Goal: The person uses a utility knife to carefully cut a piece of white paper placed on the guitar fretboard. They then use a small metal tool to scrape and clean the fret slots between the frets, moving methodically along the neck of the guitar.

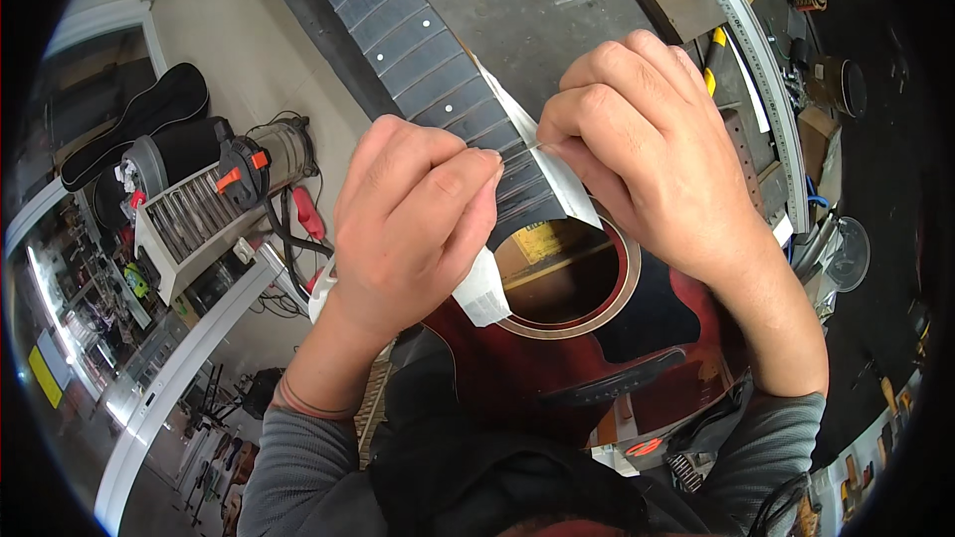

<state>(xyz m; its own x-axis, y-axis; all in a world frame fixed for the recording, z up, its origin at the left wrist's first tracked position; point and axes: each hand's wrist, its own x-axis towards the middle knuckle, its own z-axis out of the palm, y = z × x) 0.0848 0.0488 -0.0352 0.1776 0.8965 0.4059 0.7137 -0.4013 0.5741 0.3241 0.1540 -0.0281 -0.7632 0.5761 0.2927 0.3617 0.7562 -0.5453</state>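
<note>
Showing through the sound hole (580,290) of the guitar (512,378), a yellow label (538,242) is marked with small dark print. Across the dotted fretboard (410,48), a thin strand (521,150) is pinched by the closed fingertips of the left hand (410,214) and right hand (652,144). The fretboard's end is flanked by white strips (484,296).

Two bare hands (413,219) (642,144), one dark-red guitar (497,373), one fretboard (406,40), one soundhole (582,288), one pickguard (652,313), one bridge (615,377), one ruler (764,45)

Left hand (413,219), right hand (647,144), pinching thin strip (522,150), fretboard (398,32)
</note>
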